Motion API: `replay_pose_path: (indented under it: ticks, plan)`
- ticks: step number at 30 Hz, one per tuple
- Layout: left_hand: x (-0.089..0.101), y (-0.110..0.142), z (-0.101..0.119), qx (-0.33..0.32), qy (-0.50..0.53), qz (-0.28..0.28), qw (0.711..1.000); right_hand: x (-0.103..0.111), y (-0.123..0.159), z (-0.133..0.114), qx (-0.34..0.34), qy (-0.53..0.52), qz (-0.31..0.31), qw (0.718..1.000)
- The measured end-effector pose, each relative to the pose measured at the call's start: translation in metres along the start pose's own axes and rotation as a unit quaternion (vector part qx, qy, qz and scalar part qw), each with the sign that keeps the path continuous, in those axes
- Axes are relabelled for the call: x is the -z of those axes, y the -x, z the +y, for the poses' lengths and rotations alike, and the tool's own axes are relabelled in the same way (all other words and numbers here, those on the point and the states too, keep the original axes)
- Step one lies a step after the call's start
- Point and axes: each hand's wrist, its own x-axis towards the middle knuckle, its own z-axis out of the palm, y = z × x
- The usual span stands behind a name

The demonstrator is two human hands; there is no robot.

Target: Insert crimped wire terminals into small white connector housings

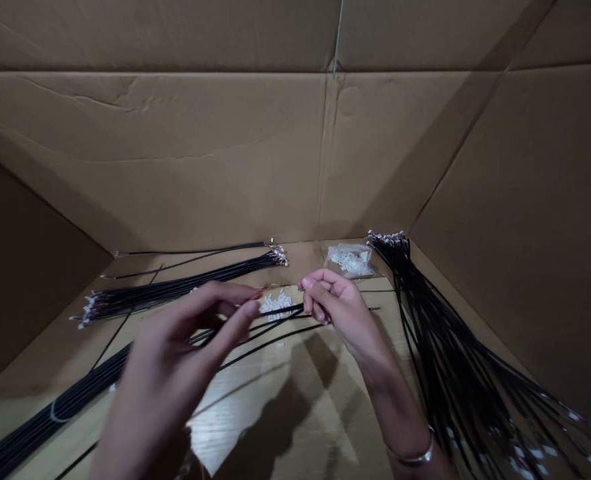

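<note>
Closest to the lens, the left hand [172, 360] hangs over the tabletop, its thumb and fingers curled toward a few thin black wires [270, 327] that pass behind them. From this view, I cannot tell whether that grip is clenched on them. Facing it, the right hand [332, 307], with a metal bangle [418, 457] on its wrist, draws its fingertips together at the far end of those wires and appears to be pinching them.

Just beyond the hands, a small heap of white connectors [275, 305] lies on the light wood tabletop [245, 413]. A clear plastic bag of more connectors [350, 260] rests further back, near the corner where the brown cardboard walls [225, 153] rise around the surface.

Most of the wire appears already gathered. An upper bundle [175, 285] lies left of the bag, its white-tipped ends aligned, with two loose wires [190, 253] beyond it. A long bundle [50, 417] crosses the lower left corner, held by a pale band, and a large fanned bundle [435, 333] spreads down the right side. Judging by how things lie, the wires in hand, the loose heap and the bagged connectors remain to be dealt with.
</note>
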Motion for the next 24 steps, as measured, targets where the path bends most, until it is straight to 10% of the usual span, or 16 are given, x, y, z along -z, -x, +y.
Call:
replay_pose_path:
  ticks: [6,24]
  plan:
    - [-0.025,-0.019,0.004,-0.003,0.051,-0.102,0.993,-0.006,0.018,-0.040,0.042,-0.145,-0.042,0.988]
    - [-0.023,-0.004,-0.001,-0.017,-0.013,-0.052,0.998,-0.007,0.032,-0.053,0.038,-0.153,-0.029,0.987]
